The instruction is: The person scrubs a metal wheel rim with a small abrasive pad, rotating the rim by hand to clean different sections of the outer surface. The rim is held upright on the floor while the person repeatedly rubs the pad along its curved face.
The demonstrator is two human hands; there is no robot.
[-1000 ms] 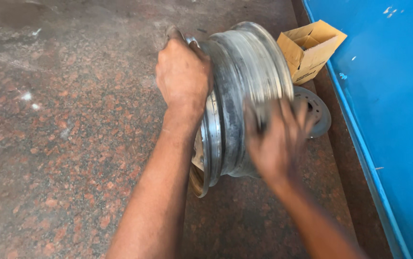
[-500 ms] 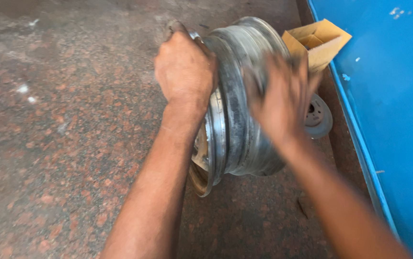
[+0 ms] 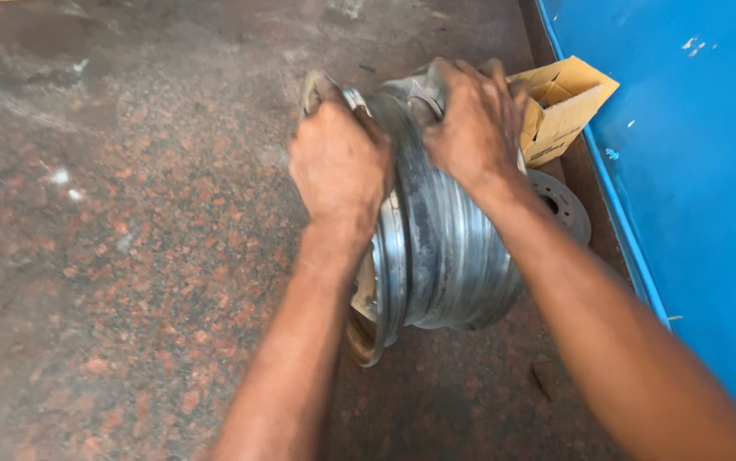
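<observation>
Bare steel wheel rim (image 3: 436, 256) upright on its edge at centre of speckled stone floor (image 3: 129, 256), left hand (image 3: 340, 162) grasping its near flange, right hand (image 3: 470, 124) gripping its top, open cardboard box (image 3: 560, 107) at two o'clock, blue wall (image 3: 692, 171) at three o'clock.

Under me is a floor (image 3: 129, 256) of speckled reddish-brown stone, dusty and scuffed. A bare metal wheel rim (image 3: 445, 248) stands on its edge on it. Just behind the rim a round metal disc (image 3: 566, 205) lies flat, and an open cardboard box (image 3: 564, 102) sits on the floor beside the blue wall (image 3: 692, 188).
</observation>
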